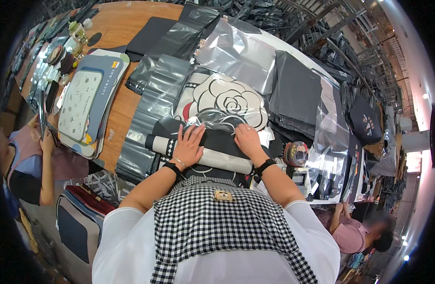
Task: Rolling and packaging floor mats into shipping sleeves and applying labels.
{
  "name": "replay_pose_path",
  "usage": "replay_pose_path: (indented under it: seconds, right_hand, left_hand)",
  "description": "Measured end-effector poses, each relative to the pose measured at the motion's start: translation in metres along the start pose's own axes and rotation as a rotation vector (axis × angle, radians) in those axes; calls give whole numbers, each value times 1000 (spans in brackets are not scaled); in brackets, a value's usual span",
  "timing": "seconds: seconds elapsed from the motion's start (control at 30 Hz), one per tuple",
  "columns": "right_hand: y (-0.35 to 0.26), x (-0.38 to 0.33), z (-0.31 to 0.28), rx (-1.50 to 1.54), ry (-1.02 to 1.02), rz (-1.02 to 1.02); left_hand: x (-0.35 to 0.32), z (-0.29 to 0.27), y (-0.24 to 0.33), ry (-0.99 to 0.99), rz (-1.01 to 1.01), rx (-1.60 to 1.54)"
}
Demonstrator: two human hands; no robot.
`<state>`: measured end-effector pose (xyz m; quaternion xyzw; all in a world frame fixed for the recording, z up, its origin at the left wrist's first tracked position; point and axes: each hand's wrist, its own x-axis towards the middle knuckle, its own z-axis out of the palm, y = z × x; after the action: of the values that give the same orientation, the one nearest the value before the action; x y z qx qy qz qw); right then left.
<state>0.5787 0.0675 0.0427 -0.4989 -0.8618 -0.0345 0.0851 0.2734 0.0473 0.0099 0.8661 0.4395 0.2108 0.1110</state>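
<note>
A mat [234, 102] with a large cream rose outlined in black lies before me. At its near side, close to my apron, is a cream roll [224, 160] with a black-and-white checked band toward its left end. My left hand [190, 144] rests on the roll and the dark part above it, palm down with fingers spread. Bent and held close together, the fingers of my right hand [249, 141] press at the dark material; what they hold, if anything, is hidden. Crumpled clear plastic [213, 122] with curved shiny edges lies between both hands.
Grey plastic bags [153, 102] lie left of the mat, clear bags [241, 54] beyond it, and black sheets [293, 99] to the right. Printed mats [80, 104] are stacked at left. Near my right forearm stands a round stack [295, 154]. Co-workers are at both sides.
</note>
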Motion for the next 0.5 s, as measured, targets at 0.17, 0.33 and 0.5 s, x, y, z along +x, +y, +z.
replay_pose_path:
  seconds: [0.17,0.33,0.5]
  right_hand:
    - [1,-7,-39,96,41,-55]
    - [8,-34,-30,92,-234,-211]
    - [-2,-41,-22,53,-388,-211]
  left_hand:
    - [-10,1,-4,94,-71,-14]
    - [-7,8,-3,32,-96,-69]
    - [-6,9,-2,9,-113,-19]
